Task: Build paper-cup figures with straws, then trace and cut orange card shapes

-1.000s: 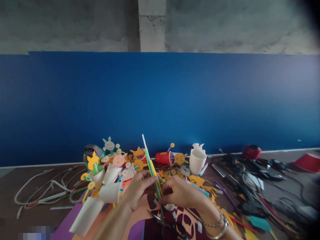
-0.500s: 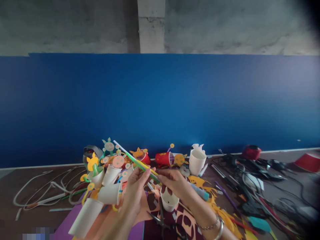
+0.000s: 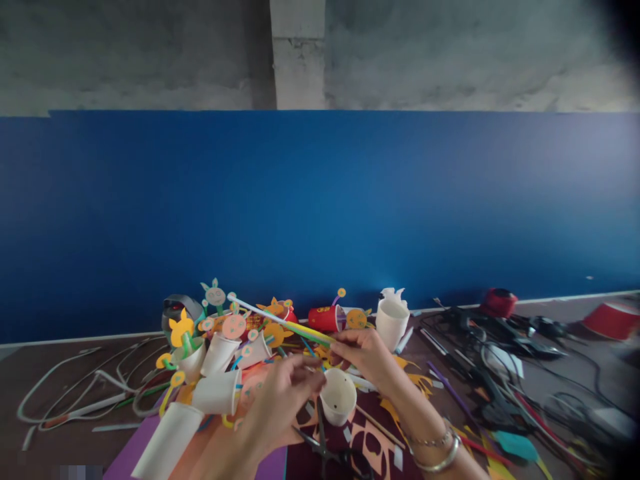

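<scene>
My right hand pinches the right end of a thin bundle of straws, green and yellow near the fingers and pale toward the far tip. The bundle slants up to the left, above the table. My left hand is off the straws, with its fingers bent and apart, close to the rim of a white paper cup that has small dark holes in it. Whether a fingertip touches that rim, I cannot tell. Below the cup lie black-handled scissors.
White cups with paper animal faces crowd the left. Red cups and an upright white cup stand at the back. Paper scraps lie in front; a glue gun and black cables lie right. White cables lie left.
My left hand has let go of the straws and come down toward the holed cup. My right hand keeps the straws, which now lie at a flatter slant.
</scene>
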`<state>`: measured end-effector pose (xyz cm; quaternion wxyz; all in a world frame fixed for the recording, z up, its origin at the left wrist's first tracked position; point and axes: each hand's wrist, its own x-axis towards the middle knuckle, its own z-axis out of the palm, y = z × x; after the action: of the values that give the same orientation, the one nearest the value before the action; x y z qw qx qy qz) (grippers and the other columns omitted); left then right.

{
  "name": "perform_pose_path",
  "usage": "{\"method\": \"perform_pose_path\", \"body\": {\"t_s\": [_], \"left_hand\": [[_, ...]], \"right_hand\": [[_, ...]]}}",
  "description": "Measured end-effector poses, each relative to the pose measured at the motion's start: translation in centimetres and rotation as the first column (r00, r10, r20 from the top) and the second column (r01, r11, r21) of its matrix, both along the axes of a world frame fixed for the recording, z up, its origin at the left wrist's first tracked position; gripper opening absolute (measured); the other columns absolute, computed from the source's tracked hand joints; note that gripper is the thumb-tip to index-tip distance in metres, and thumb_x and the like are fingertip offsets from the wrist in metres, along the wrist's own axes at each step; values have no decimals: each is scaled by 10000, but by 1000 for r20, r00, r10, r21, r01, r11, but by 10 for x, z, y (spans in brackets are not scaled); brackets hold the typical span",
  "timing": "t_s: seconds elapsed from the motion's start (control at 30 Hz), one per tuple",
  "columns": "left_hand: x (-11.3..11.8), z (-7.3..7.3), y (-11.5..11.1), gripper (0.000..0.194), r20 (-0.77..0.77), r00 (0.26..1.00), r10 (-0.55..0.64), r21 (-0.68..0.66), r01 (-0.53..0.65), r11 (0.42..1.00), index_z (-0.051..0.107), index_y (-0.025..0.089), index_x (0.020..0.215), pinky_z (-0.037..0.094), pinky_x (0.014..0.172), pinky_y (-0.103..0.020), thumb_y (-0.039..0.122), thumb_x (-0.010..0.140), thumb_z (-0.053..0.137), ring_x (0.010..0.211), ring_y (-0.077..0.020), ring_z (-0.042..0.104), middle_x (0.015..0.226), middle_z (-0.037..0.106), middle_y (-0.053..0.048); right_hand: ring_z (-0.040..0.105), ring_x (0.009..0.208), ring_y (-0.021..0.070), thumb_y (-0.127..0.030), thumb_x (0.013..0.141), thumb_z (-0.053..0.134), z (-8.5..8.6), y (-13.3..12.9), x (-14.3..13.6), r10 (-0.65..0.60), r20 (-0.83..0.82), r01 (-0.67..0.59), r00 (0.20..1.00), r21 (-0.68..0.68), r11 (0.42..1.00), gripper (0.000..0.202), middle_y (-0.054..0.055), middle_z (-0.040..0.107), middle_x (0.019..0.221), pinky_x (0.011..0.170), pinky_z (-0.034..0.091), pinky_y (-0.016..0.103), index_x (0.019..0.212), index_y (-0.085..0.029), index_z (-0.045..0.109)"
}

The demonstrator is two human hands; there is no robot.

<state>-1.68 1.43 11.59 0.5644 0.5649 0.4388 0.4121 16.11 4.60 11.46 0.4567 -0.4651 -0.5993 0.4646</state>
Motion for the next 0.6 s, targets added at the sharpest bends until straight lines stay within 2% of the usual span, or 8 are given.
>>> {"method": "perform_pose_path", "body": {"t_s": [0.07, 0.1, 0.17, 0.2, 0.27, 0.37, 0.47, 0.6], "left_hand": [[-3, 8, -12, 240, -145, 985, -97, 87, 111, 990, 729, 173, 879, 504, 694, -317, 378, 771, 669, 761, -259, 678, 806, 738, -96], [-4, 12, -18, 221, -198, 979, -46, 198, 86, 977, 737, 206, 909, 501, 726, -326, 369, 793, 644, 791, -261, 671, 877, 738, -94], [-5, 19, -28, 256, -197, 978, 73, 427, 18, 904, 722, 263, 1025, 412, 953, -354, 316, 783, 658, 1054, -290, 593, 1111, 690, -78], [-5, 21, -32, 319, -176, 976, 125, 470, -28, 882, 700, 277, 1083, 353, 1018, -360, 302, 766, 674, 1144, -300, 536, 1186, 656, -69], [-6, 21, -34, 398, -174, 973, 149, 409, -66, 910, 681, 280, 1120, 344, 1015, -358, 292, 723, 711, 1146, -312, 531, 1148, 674, -79], [-7, 9, -31, 254, -244, 969, -40, 125, 72, 990, 722, 270, 968, 462, 765, -310, 337, 724, 700, 829, -282, 654, 807, 736, -71], [-5, -9, -25, 208, -238, 944, -231, -12, 235, 972, 711, 239, 779, 453, 613, -269, 424, 789, 616, 639, -224, 650, 659, 710, -51], [3, -28, -18, 323, -150, 949, -276, -110, 262, 959, 636, 202, 756, 464, 563, -268, 502, 828, 539, 578, -196, 647, 654, 696, -56]], "right_hand": [[561, 500, 110, -299, 727, 633, 3, -1, 11, 49, 59, -48, 997, -23, 999, 191, 20, 647, 565, 493, 457, 213, 670, -135, 713], [550, 481, 104, -267, 726, 616, 4, -4, 14, 98, 98, -94, 990, -46, 995, 172, 14, 641, 552, 479, 451, 208, 663, -139, 713], [539, 466, 96, -198, 719, 576, 8, -13, 18, 235, 189, -221, 954, -93, 971, 161, 2, 636, 540, 467, 436, 195, 676, -153, 725], [538, 468, 95, -168, 711, 562, 10, -18, 19, 309, 236, -291, 921, -111, 950, 173, -4, 637, 542, 469, 428, 189, 681, -161, 732], [544, 489, 96, -129, 688, 559, 14, -27, 18, 426, 330, -406, 842, -131, 904, 188, -11, 648, 557, 474, 407, 180, 680, -176, 741], [511, 482, 88, -115, 666, 584, 16, -34, 19, 459, 440, -450, 772, -133, 883, 181, -25, 638, 551, 444, 346, 172, 653, -192, 747], [464, 450, 77, -153, 691, 595, 16, -32, 22, 429, 463, -423, 776, -122, 898, 172, -35, 610, 522, 422, 305, 178, 688, -200, 761], [437, 440, 71, -164, 702, 601, 14, -25, 25, 392, 436, -394, 810, -91, 915, 178, -28, 612, 523, 413, 284, 187, 735, -196, 773]]}}
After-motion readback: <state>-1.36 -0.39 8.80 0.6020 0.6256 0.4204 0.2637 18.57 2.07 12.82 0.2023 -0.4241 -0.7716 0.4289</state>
